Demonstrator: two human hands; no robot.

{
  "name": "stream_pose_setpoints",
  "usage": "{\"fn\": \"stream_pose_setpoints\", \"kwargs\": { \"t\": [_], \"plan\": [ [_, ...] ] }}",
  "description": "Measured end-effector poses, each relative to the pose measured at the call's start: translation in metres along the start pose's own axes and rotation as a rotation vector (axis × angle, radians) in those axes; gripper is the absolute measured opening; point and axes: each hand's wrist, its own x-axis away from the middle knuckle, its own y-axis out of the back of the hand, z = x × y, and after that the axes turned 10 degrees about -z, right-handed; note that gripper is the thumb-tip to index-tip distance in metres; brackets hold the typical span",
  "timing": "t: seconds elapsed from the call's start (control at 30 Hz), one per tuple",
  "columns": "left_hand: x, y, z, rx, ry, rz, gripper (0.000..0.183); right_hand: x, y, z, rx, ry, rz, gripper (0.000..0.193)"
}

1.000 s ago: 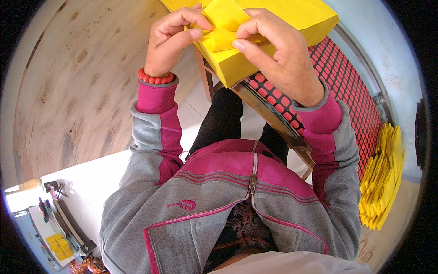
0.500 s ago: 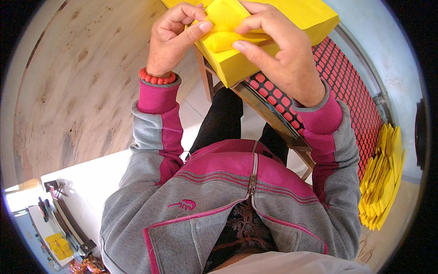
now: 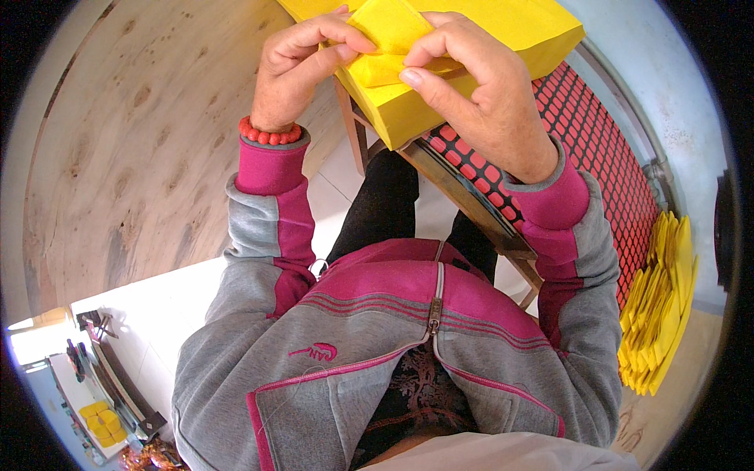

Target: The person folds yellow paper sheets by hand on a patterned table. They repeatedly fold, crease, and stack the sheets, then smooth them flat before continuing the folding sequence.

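A small yellow piece of felt-like cloth (image 3: 390, 25), folded over itself, is between my two hands at the top of the view. My left hand (image 3: 298, 72) pinches its left side with thumb and index finger. On the other side, my right hand (image 3: 491, 94) has its thumb and index finger closed on the right end of the fold. Directly under the cloth is a large yellow block-shaped thing (image 3: 408, 114) with a flat top and a sharp front corner. The cloth's far end runs out of the picture.
A pale wooden board (image 3: 141, 173) fills the left. Under the yellow block stands a wooden-framed stool (image 3: 471, 208), beside a red-and-black patterned surface (image 3: 605, 149). Flat yellow pieces (image 3: 656, 314) hang or stand stacked at the right. More yellow pieces (image 3: 102, 424) lie on a distant table, lower left.
My left fingers have shifted slightly right, further onto the fold. My right index finger has bent in closer to its thumb. The yellow block has stayed where it was.
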Motion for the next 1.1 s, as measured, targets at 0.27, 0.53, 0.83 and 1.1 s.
{"fn": "stream_pose_setpoints", "kwargs": {
  "t": [0.27,0.53,0.83,1.1],
  "plan": [
    [0.01,-0.005,0.022,-0.127,0.081,-0.043,0.019,-0.006,0.007,-0.025,-0.156,0.064,-0.158,0.015],
    [0.023,0.007,0.077,0.051,0.089,-0.148,0.019,0.102,0.054,0.002,-0.015,-0.101,0.057,0.016],
    [0.031,-0.005,0.081,-0.087,0.023,-0.164,0.022,0.305,0.006,-0.032,0.03,-0.754,0.24,0.018],
    [0.02,-0.023,0.076,-0.04,0.046,-0.149,0.017,0.373,0.009,-0.11,0.917,-0.646,-0.122,0.041]
  ]
}}
